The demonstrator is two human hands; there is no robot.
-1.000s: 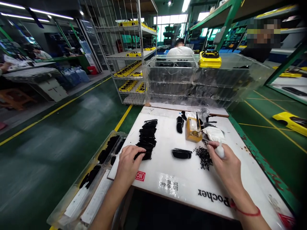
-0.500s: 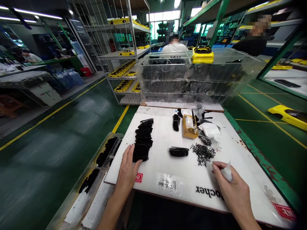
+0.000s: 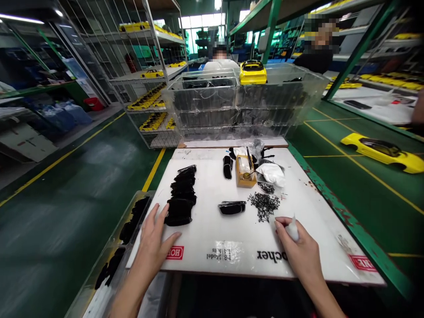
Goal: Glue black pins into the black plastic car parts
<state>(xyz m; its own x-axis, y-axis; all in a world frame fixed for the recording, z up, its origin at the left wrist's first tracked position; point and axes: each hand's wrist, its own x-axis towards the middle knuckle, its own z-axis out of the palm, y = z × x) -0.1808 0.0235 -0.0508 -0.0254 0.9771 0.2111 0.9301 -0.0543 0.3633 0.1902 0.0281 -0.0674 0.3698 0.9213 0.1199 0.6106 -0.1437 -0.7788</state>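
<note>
Fingers spread, my left hand [image 3: 155,238] hovers at the near left of the white worktable [image 3: 212,245], beside a row of black flat parts [image 3: 181,194] laid overlapping one another. It holds nothing. My right hand [image 3: 296,240] is closed around a small translucent squeeze bottle [image 3: 292,229], its pointed nozzle showing above the fingers. Just beyond that hand lies a loose pile of small black pins or screws [image 3: 264,205]. Between the hands rests a single black part with a shiny rim [image 3: 232,207]; another black part [image 3: 228,167] lies farther back.
A yellow box [image 3: 245,174] and a white bag [image 3: 270,174] stand at the table's back. Clear bins [image 3: 205,112] with a yellow model car [image 3: 253,73] rise behind. Left of the table is a tray of black parts [image 3: 134,221]. Two people are farther off.
My left hand has drawn back from the nearest black part and its fingers have spread. My right hand still grips the squeeze bottle. The camera view has turned to the right.
</note>
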